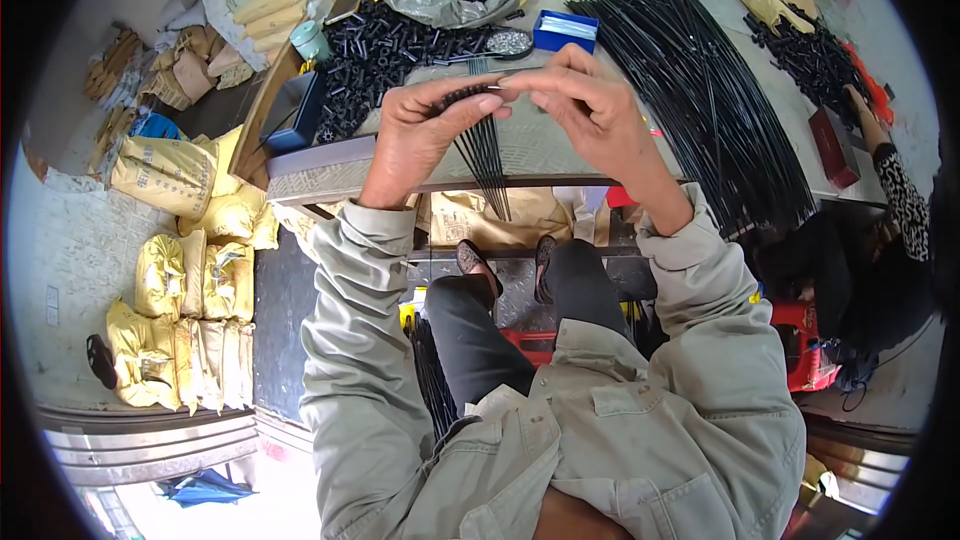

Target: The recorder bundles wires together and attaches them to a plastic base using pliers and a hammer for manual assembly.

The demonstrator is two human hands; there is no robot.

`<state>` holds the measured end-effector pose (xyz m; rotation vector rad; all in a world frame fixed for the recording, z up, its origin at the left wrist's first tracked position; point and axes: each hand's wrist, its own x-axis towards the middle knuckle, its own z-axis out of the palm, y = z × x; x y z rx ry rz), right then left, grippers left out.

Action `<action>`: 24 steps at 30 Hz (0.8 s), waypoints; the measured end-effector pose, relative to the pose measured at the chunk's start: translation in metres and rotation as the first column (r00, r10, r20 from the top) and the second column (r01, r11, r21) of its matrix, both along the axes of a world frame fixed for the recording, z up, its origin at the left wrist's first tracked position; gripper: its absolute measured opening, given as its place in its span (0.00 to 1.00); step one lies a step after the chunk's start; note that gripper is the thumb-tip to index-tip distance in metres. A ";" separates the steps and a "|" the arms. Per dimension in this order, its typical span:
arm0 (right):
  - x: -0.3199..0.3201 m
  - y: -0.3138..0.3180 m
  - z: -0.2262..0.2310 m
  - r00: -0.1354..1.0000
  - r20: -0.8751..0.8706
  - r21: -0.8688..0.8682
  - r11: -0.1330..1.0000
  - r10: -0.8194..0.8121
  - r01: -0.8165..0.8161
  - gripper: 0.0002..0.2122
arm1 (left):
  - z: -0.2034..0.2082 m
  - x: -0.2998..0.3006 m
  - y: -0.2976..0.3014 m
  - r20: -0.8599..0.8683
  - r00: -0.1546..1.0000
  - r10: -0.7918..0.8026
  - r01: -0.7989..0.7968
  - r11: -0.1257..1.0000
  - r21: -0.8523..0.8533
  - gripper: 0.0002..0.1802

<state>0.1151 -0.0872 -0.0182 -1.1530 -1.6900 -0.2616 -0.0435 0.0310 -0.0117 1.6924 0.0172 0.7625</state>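
My left hand [420,135] is closed on a fan of several thin black cables [486,168]. They hang down past the table's front edge, and a row of small black end pieces [468,93] shows between thumb and forefinger. Close by on the right, my right hand [592,105] has thumb and forefinger pinched together beside the left fingertips. A small pale tip shows there, too fine to name. Behind the hands, a few thin silvery wires [478,67] show above the fan.
Loose black sleeves [375,55] are heaped left, below a sack [470,10] of black parts. A blue box [565,32] stands behind my hands. Long black cables [700,90] cover the right. A co-worker's hand [862,105] reaches into another pile. Yellow sacks [165,275] are stacked left.
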 end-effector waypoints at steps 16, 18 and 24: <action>0.010 0.002 0.012 0.978 0.183 0.151 0.986 -0.096 0.068 0.19 | 0.002 -0.002 -0.002 -0.005 1.000 0.008 -0.008 1.000 0.018 0.11; 0.011 0.004 0.009 0.973 0.203 0.150 0.985 -0.110 0.080 0.19 | 0.000 -0.001 -0.001 0.006 1.000 -0.003 0.003 1.000 0.008 0.11; 0.000 0.000 0.010 0.938 0.281 0.185 0.970 -0.203 0.155 0.19 | -0.002 -0.005 0.004 -0.041 0.998 0.044 -0.041 0.997 0.061 0.11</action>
